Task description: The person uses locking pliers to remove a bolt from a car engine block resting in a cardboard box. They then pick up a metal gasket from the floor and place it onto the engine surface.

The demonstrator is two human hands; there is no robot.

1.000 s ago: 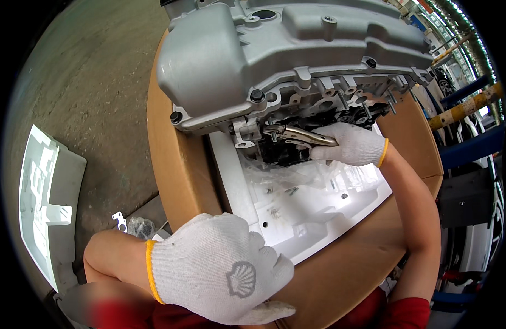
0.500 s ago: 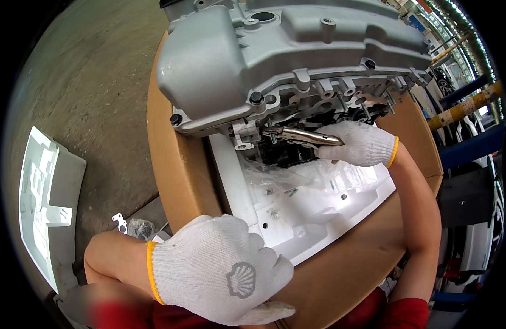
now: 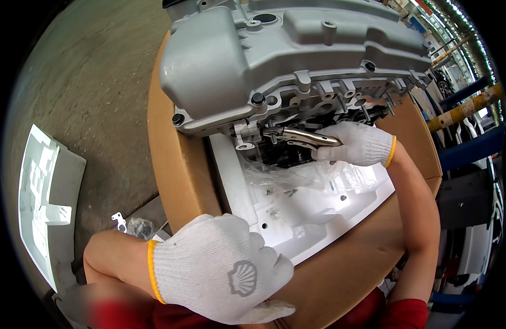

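A grey engine (image 3: 209, 60) with a large ribbed cover sits in a cardboard box (image 3: 179, 164). My right hand (image 3: 360, 143), in a white knit glove, is closed around the handles of silver locking pliers (image 3: 308, 136). The jaws of the pliers are at a stud on the engine's lower side, next to a small metal bracket. My left hand (image 3: 220, 268), gloved too, hangs over the near edge of the box, with the thumb apart and the fingers loosely bent. Its fingertips are partly hidden, and no object shows in it.
White foam packing (image 3: 319, 214) and crumpled clear plastic (image 3: 280, 174) lie under the engine. A white panel-like part (image 3: 50, 208) stands on the floor at left, near a small metal plate (image 3: 119, 221). A yellow and blue post (image 3: 467, 107) stands at right.
Both hands and the pliers hold nearly the same place. The view has shifted very slightly.
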